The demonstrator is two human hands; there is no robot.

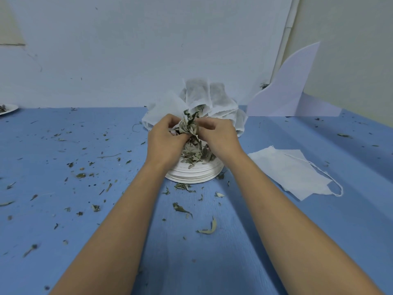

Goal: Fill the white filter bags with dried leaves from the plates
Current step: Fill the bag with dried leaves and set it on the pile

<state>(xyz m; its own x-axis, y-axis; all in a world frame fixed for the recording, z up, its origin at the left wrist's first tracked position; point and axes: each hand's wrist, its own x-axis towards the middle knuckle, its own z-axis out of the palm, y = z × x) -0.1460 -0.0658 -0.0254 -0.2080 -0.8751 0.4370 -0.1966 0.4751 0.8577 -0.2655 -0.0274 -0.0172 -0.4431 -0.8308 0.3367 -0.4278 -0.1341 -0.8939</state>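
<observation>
Scraps of leaf (182, 208) lay scattered over the blue desk (85, 220), thickest to the left and just in front of a stack of white plates (195, 174) near the middle. The top plate carried a heap of dried leaves (194, 155). Both of the person's hands were raised just above that heap, bare forearms reaching in from the near edge. The left hand (164, 136) had its fingers curled round a filter bag (177, 127), of which only a crumpled white bit showed. The right hand (219, 135) pinched a clump of leaves (190, 123) that stuck up between the two hands. Behind the plates, against the wall, a pile of bags (202, 96) stood bunched up, one with leaves showing at its lower edge. To the right of the plates a few flat bags (287, 169) lay overlapping on the desk, a white drawstring (336, 187) looping off their near corner. A white sheet (291, 90) leaned against the wall at the right, and another plate (8, 108) sat at the far left edge, partly cut off.
</observation>
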